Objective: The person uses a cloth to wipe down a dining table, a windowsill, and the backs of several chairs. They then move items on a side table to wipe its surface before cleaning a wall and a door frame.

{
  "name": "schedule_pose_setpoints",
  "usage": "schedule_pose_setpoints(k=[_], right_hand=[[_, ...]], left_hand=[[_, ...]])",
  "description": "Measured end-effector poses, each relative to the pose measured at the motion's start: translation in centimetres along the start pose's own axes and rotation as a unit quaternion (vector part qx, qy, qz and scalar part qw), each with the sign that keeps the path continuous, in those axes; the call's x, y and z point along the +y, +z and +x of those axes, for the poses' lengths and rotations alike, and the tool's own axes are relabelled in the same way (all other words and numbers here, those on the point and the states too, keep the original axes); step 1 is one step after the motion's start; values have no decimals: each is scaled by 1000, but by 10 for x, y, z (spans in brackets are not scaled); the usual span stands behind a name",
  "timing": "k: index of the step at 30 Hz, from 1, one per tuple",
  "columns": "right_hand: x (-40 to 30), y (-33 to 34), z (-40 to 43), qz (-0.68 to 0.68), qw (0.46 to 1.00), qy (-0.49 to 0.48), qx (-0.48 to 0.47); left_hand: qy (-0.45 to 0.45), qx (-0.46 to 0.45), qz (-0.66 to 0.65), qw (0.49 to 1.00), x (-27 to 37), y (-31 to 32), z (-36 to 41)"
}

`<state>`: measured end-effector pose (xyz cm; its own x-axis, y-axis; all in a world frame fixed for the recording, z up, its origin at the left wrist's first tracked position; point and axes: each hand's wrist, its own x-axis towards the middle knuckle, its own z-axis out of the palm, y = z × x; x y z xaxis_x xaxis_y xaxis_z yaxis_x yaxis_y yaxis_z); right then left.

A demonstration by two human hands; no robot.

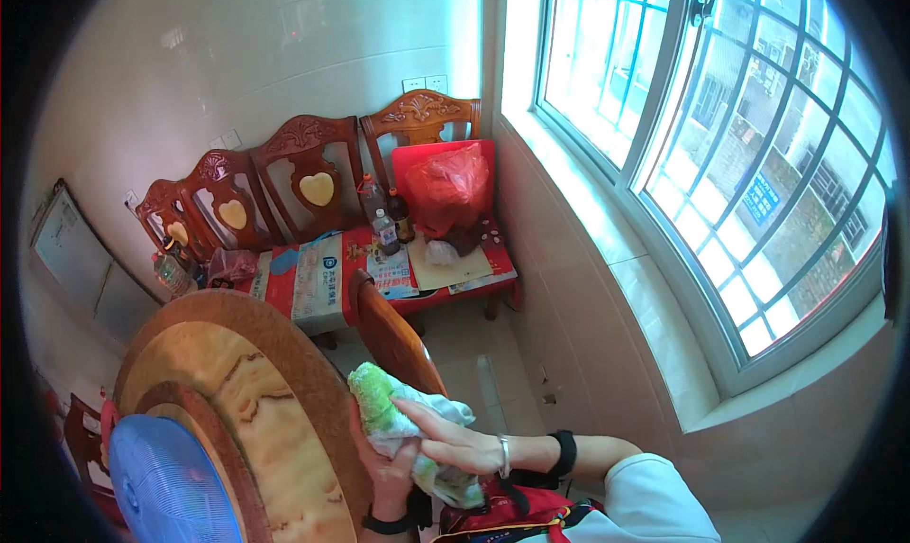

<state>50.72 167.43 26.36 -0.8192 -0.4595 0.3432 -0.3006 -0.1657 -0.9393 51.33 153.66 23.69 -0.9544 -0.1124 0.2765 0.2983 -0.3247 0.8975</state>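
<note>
A green and white cloth (398, 404), bunched into a loose bundle, is between my two hands. My left hand (387, 465) grips it from below and the left, with part of the fingers hidden behind the cloth. Flat across its upper side lies my right hand (458, 440), fingers extended towards the cloth's green end. One end of the cloth hangs down past my right wrist. Both hands are just off the right edge of a round table (313, 394) with a marble-patterned top.
A blue mesh food cover (170, 482) sits on the table's raised turntable (213, 429). Beyond, a carved wooden bench (306, 180) holds bottles (386, 232), a red plastic bag (448, 184) and papers. A chair back (398, 337) stands close past my hands. To the right is a barred window (711, 131).
</note>
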Motion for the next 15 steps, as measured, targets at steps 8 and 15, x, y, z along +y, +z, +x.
schedule_pose_setpoints(k=[8,15], right_hand=[[59,-27,-31,-186,958,108,191],[50,5,-26,-225,936,218,160]], left_hand=[[244,-167,429,854,29,13,84],[140,-177,369,902,-66,-2,108]])
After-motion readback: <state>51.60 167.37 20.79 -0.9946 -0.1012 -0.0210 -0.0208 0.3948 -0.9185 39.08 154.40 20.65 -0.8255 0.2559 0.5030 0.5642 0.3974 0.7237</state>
